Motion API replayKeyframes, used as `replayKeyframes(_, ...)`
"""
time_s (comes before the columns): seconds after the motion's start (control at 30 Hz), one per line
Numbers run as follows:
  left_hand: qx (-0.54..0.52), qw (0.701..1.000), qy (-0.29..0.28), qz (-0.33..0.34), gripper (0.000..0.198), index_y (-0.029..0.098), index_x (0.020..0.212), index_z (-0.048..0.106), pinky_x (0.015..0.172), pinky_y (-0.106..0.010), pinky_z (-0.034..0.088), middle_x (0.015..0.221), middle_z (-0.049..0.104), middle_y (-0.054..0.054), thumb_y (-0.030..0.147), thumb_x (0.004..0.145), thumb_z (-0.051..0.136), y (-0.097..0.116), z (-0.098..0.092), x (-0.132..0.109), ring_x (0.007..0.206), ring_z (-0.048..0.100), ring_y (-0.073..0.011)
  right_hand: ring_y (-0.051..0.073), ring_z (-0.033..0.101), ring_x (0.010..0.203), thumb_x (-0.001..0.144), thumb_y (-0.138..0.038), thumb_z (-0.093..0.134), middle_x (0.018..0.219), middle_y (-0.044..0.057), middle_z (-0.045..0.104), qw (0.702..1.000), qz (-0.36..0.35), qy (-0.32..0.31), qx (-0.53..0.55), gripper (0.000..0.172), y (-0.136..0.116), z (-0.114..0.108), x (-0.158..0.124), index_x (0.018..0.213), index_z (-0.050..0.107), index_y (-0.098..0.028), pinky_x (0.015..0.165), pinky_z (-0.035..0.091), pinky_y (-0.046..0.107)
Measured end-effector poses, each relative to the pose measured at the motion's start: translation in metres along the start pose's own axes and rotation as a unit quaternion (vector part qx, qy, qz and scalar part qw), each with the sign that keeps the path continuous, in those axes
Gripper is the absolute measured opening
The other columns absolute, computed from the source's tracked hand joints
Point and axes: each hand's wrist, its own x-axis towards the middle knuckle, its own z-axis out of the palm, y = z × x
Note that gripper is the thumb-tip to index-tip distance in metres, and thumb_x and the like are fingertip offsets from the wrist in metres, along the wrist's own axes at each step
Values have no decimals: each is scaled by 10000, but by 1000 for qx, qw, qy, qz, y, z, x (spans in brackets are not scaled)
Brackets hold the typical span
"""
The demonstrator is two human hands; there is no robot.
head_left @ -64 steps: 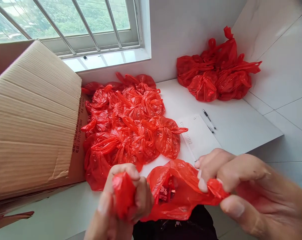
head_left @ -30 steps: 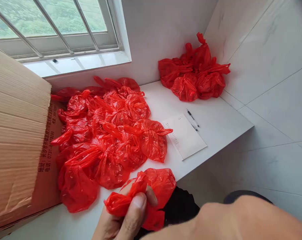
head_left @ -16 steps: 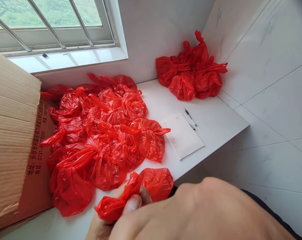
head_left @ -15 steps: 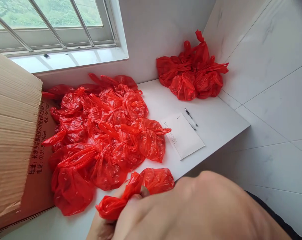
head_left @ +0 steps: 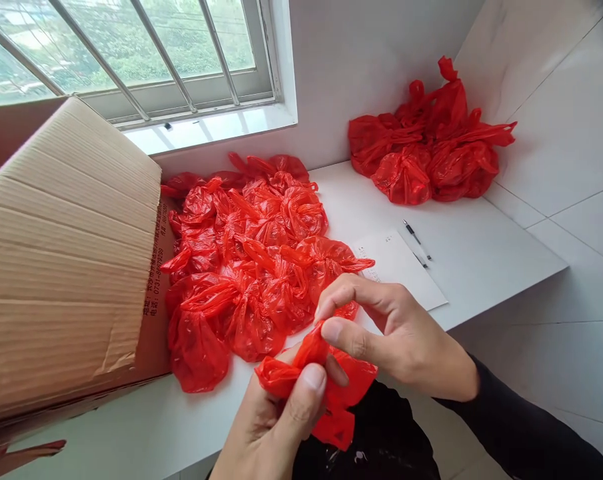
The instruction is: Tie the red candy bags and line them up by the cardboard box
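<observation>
Near the table's front edge, my left hand (head_left: 281, 420) is closed around the gathered neck of a red plastic bag (head_left: 354, 380). The thumb presses on the twisted plastic, and one end loops out over the left side of the fist. My right hand (head_left: 391, 327) comes in from the right, its thumb and index finger pinching the other twisted end of that bag. The body of the bag hangs below my fingers, partly hidden by them. Just beyond my hands lies a large cluster of knotted red plastic bags (head_left: 251, 287).
An open cardboard box (head_left: 81, 253) stands at the left. A second group of knotted red bags (head_left: 431, 147) sits in the back right corner. White paper (head_left: 411, 273) and a pen (head_left: 417, 240) lie on the white table (head_left: 506, 260). A barred window (head_left: 181, 60) is behind.
My right hand, which filled the lower foreground, has drawn to the right and now pinches one end of the bag. The bag is off the table. The view has shifted left.
</observation>
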Motion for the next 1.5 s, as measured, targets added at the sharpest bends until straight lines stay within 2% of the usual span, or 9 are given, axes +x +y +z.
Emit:
replayKeyframes(0.2, -165, 984, -60, 22, 272, 261, 957, 697, 660, -234, 458, 686, 596, 12, 474, 973, 528, 9, -5, 22, 639, 521, -126, 178, 609, 1102, 888, -200, 713, 1148, 13, 656, 996, -45, -7, -79, 37, 0, 1, -9, 881, 686, -224, 1034, 422, 331)
replayKeyframes(0.4, 49, 988, -95, 112, 113, 247, 883, 737, 775, -215, 487, 838, 653, 5, 336, 917, 676, 5, -27, 29, 805, 590, -123, 202, 522, 1303, 937, -341, 690, 1400, 41, 586, 994, -45, -56, -85, 446, 18, 1, -4, 1354, 568, -244, 1119, 386, 346)
replayKeyframes(0.53, 161, 967, -67, 187, 222, 299, 1140, 703, 753, -231, 546, 930, 706, 6, 273, 923, 665, -1, -33, 29, 842, 670, -139, 179, 647, 1059, 1023, -383, 548, 1157, 37, 701, 995, -11, -85, -55, 305, 30, 4, 3, 1253, 637, -205, 945, 490, 314)
replayKeyframes(0.6, 221, 937, 6, 270, 311, 304, 1210, 668, 781, -227, 564, 1019, 726, 0, 197, 919, 655, -8, -31, 32, 877, 699, -134, 165, 649, 952, 1064, -368, 446, 1057, 28, 706, 996, 3, -66, -53, 303, 35, 6, 5, 1184, 672, -206, 873, 498, 307)
replayKeyframes(0.7, 331, 832, 121, 428, 404, 254, 1215, 670, 871, -193, 539, 1052, 739, -4, 14, 899, 598, -22, -25, 38, 936, 705, -102, 151, 608, 786, 1065, -309, 416, 883, 6, 671, 995, 34, -57, -71, 301, 42, 7, 7, 1235, 648, -221, 765, 492, 298)
replayKeyframes(0.83, 393, 737, 167, 525, 462, 167, 1249, 662, 973, -239, 529, 1180, 714, -69, -83, 867, 589, -36, -20, 44, 1090, 680, -136, 131, 535, 677, 1008, -271, 529, 770, -33, 595, 986, 62, -143, -50, 306, 52, 6, 9, 1305, 591, -229, 647, 451, 264)
replayKeyframes(1.07, 422, 752, 142, 487, 572, 123, 1498, 434, 1089, -377, 468, 1408, 579, -153, 10, 944, 523, -55, -30, 43, 1312, 545, -237, 145, 600, 841, 1020, -300, 539, 913, 0, 682, 991, -9, -45, -126, 173, 52, 5, 8, 988, 680, -207, 799, 451, 280)
replayKeyframes(1.27, 479, 723, 193, 460, 489, 141, 1381, 572, 1013, -488, 439, 1215, 710, -146, -8, 918, 533, -102, -73, 23, 1157, 630, -269, 177, 566, 785, 1028, -360, 501, 812, 3, 648, 965, 56, 58, -251, 286, 86, -34, -17, 820, 637, -219, 750, 440, 312)
replayKeyframes(1.5, 421, 784, 155, 428, 455, 192, 1422, 532, 1071, -490, 426, 1426, 568, -153, 122, 973, 511, -120, -61, 13, 1338, 500, -307, 231, 634, 1175, 1030, -411, 496, 1183, 57, 714, 973, 85, 144, -159, 285, 99, -18, -40, 1141, 695, -241, 1022, 487, 368)
